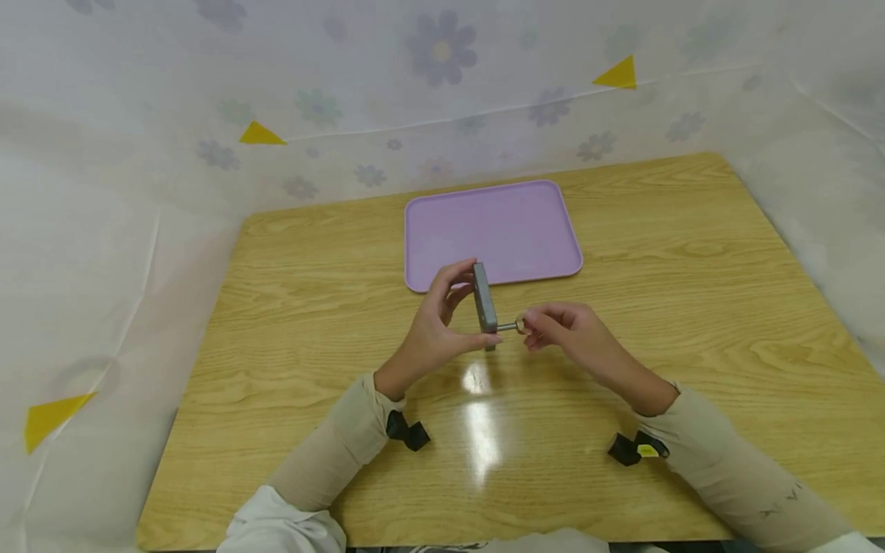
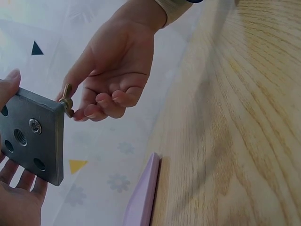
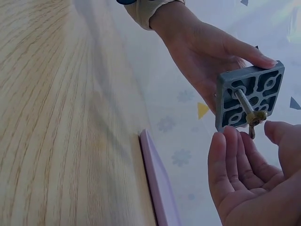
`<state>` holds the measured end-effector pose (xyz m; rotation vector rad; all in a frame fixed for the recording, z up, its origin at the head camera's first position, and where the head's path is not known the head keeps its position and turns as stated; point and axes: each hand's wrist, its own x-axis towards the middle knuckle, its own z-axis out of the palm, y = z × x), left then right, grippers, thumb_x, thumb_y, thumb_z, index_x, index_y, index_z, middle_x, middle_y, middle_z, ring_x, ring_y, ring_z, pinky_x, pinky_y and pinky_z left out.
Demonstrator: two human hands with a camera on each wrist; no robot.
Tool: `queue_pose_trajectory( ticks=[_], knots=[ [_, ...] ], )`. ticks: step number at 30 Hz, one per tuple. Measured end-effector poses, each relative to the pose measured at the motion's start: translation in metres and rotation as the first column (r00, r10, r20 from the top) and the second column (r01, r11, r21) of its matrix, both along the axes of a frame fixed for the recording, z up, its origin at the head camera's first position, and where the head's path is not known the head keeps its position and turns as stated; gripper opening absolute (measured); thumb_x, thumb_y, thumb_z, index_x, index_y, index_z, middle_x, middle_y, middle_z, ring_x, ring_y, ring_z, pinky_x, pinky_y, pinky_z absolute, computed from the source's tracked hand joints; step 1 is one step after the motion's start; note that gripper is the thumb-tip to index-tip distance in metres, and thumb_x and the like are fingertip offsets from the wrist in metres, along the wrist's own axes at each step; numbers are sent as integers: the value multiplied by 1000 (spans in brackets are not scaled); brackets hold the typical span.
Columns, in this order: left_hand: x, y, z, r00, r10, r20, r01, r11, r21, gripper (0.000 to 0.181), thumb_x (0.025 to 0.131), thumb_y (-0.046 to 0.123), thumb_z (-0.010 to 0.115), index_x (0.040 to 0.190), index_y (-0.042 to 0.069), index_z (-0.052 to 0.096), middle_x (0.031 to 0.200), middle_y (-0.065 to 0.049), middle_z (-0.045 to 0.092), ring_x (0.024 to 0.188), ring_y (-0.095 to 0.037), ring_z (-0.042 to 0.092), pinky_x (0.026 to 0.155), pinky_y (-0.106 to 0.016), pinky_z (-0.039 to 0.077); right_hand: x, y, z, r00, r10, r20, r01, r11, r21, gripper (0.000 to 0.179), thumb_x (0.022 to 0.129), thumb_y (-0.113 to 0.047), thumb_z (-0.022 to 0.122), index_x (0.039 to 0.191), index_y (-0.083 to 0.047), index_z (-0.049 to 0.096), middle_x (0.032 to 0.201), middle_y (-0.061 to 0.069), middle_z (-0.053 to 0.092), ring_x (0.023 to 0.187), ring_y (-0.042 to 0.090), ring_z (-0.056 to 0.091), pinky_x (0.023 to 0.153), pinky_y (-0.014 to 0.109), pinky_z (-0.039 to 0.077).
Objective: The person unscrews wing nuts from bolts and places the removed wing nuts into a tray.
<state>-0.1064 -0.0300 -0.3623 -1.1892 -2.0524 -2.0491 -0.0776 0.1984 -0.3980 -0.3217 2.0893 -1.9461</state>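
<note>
My left hand (image 1: 435,322) grips a square grey plate (image 1: 485,299) by its edges, thumb at the near side and fingers at the far side, above the table. A threaded screw (image 3: 243,101) passes through one corner hole, its round head (image 2: 35,125) showing on the smooth face. From the ribbed face the shank sticks out toward the right, with a brass wing nut (image 3: 256,117) near its end. The thumb and fingertips of my right hand (image 1: 577,338) close around the wing nut from the right. Other holes in the plate show no screw.
A purple tray (image 1: 491,230) lies at the back of the wood-grain table (image 1: 311,307). Flower-patterned pale sheeting (image 1: 442,107) with yellow triangles hangs behind and along the sides. Both wrists carry black straps.
</note>
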Motion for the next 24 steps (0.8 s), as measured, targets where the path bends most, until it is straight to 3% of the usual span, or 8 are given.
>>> queue_pose_trajectory(
  ticks=[9,13,16,20,22,24],
  knots=[
    [1,0,0,1000,0,-6,0,1000,-5,95,59,-20,78,137,-10,26,132,-28,32,117,-26,37,104,-48,35,-2,-2,3,1000,-12,-29,10,999,-48,24,89,-15,64,105,3,62,102,11,64,89,23,64,82,41,53],
    [1,0,1,1000,4,-6,-4,1000,-1,94,59,-19,78,137,-10,26,131,-29,32,116,-26,38,104,-48,35,-2,-2,2,990,-12,-144,11,1000,-8,17,87,-11,66,101,-2,65,102,9,64,91,21,63,80,35,55],
    [1,0,2,1000,5,-7,-4,1000,4,94,59,-20,78,137,-11,26,130,-30,32,116,-27,38,104,-49,35,-1,-2,3,960,-8,-280,11,1000,10,12,85,-2,66,98,-4,67,99,8,65,92,18,62,80,29,54],
    [0,0,2,1000,-2,-11,2,1000,5,94,59,-21,77,137,-11,26,130,-32,31,116,-28,38,104,-49,35,2,-5,10,889,-14,-457,5,1000,-20,20,79,14,65,92,0,68,95,12,66,92,17,61,81,26,53],
    [0,0,2,1000,-4,-13,4,1000,5,94,59,-21,77,137,-11,26,129,-33,31,116,-28,37,103,-50,35,2,-5,8,864,-25,-503,8,999,-36,22,77,17,65,91,0,69,94,12,66,92,17,62,80,25,53],
    [-1,1,2,1000,-3,-16,4,1000,6,94,58,-21,77,137,-11,26,129,-33,31,115,-28,38,103,-50,35,0,-4,4,862,-25,-507,11,999,-30,23,77,15,66,93,-1,69,95,11,67,92,18,62,81,26,53]
  ],
)
